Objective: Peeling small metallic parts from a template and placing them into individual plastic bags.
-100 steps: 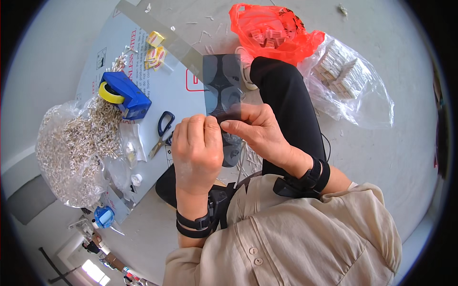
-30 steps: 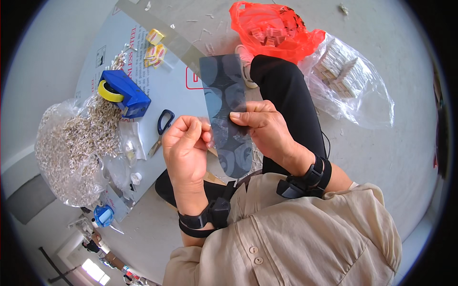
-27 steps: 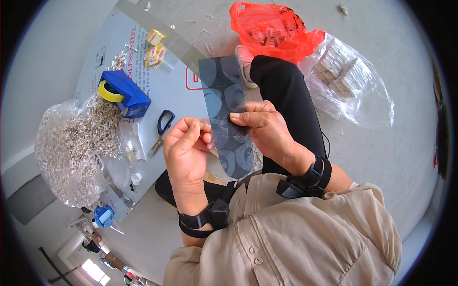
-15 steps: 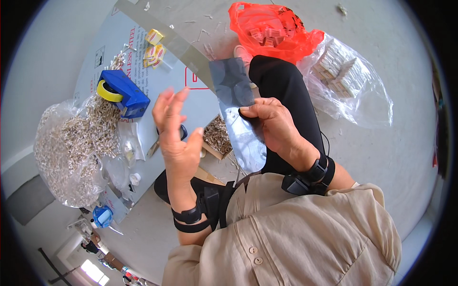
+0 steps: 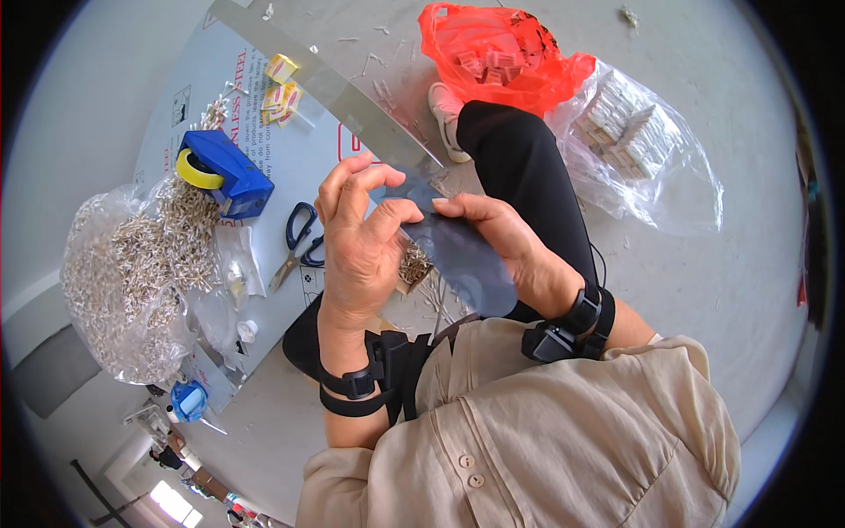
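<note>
A limp, translucent grey-blue plastic strip [image 5: 466,264], with faint round shapes and a rounded lower end, hangs slanting in front of my body. My right hand [image 5: 519,251] grips its right side, thumb on top and the other fingers hidden beneath. At its upper left edge, my left hand [image 5: 365,220] has thumb and forefinger curled onto the plastic. Below the strip, partly covered by it, is a box of small cotton swabs [image 5: 414,266]. Dark-handled scissors [image 5: 297,242] lie on the table just left of my left hand.
On the table [image 5: 317,145] at left are a blue tape dispenser [image 5: 242,180], small yellow boxes [image 5: 282,97] and a large clear bag of cotton swabs [image 5: 132,282]. Ahead on the floor sit a red plastic bag [image 5: 563,75] and a clear bag with white bundles [image 5: 647,145].
My left hand has moved right from beside the strip onto its upper edge, its fingers curling. The strip has tilted and its upper end has dropped. The scissors now show fully.
</note>
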Demonstrator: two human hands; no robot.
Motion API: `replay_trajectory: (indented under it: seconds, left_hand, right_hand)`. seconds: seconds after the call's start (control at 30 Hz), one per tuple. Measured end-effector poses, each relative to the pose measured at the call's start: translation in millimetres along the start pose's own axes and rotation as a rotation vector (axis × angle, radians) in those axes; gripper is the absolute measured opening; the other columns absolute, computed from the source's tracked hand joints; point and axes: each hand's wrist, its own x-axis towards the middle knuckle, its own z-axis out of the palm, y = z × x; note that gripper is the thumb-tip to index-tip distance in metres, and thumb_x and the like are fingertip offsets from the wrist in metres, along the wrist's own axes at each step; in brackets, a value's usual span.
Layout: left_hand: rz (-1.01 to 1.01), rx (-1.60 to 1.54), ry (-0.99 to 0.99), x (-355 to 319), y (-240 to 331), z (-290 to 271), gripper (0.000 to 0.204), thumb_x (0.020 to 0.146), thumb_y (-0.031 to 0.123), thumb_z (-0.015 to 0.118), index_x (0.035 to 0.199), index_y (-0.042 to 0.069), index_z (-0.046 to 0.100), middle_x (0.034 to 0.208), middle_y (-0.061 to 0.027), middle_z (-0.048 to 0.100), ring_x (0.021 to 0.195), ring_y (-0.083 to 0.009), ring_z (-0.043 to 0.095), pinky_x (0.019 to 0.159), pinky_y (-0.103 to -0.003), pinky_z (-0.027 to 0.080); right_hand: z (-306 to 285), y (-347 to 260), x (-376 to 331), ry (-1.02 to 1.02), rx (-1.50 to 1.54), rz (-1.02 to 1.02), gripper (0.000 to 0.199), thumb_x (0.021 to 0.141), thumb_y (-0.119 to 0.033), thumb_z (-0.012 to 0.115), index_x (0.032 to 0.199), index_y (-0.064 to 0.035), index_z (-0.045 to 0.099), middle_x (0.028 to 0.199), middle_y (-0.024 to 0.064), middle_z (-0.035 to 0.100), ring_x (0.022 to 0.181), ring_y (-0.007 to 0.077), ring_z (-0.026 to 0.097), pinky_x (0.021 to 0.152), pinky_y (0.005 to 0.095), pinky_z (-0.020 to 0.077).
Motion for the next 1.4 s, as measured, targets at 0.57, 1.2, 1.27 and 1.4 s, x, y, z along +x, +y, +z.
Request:
replay_trajectory:
  seconds: [0.57, 1.2, 1.27, 1.4]
  left_hand:
    - [-0.515, -0.559, -0.343, 3, -16, -22, 0.012, 0.074, 0.000, 0.060, 0.085, -0.006, 0.057, 0.078, -0.0004, 0.056, 0.071, -0.0060, 0.046, 0.063, -0.021, 0.039]
    - [-0.590, -0.477, -0.134, 0, -24, -1, 0.016, 0.088, 0.007, 0.059, 0.076, -0.002, 0.054, 0.058, 0.0013, 0.047, 0.057, -0.0057, 0.040, 0.051, -0.024, 0.035]
    - [-0.573, -0.448, -0.134, 0, -26, 0, 0.017, 0.088, 0.008, 0.058, 0.077, -0.002, 0.054, 0.058, 0.0007, 0.045, 0.056, -0.0061, 0.038, 0.050, -0.025, 0.034]
    - [-0.575, -0.464, -0.136, -1, -29, 2, 0.016, 0.088, 0.008, 0.058, 0.077, -0.002, 0.053, 0.058, -0.0007, 0.046, 0.056, -0.0066, 0.039, 0.050, -0.025, 0.035]
  right_hand:
    - [-26, -13, 16, -0.359, -0.514, -0.343, 0.027, 0.076, -0.008, 0.071, 0.102, -0.0062, 0.063, 0.092, 0.0028, 0.066, 0.075, 0.0102, 0.059, 0.068, 0.0236, 0.0464]
    - [-27, 3, 28, -0.173, -0.338, -0.255, 0.007, 0.085, -0.013, 0.067, 0.081, -0.0067, 0.066, 0.073, 0.0010, 0.063, 0.061, 0.0097, 0.055, 0.056, 0.0238, 0.0458]
    - [-25, 5, 28, -0.150, -0.319, -0.242, 0.007, 0.085, -0.013, 0.067, 0.081, -0.0065, 0.066, 0.073, 0.0013, 0.063, 0.061, 0.0100, 0.055, 0.055, 0.0241, 0.0460]
    - [-26, 5, 29, -0.129, -0.290, -0.226, 0.007, 0.084, -0.012, 0.067, 0.081, -0.0061, 0.067, 0.073, 0.0019, 0.063, 0.061, 0.0104, 0.056, 0.055, 0.0247, 0.0466]
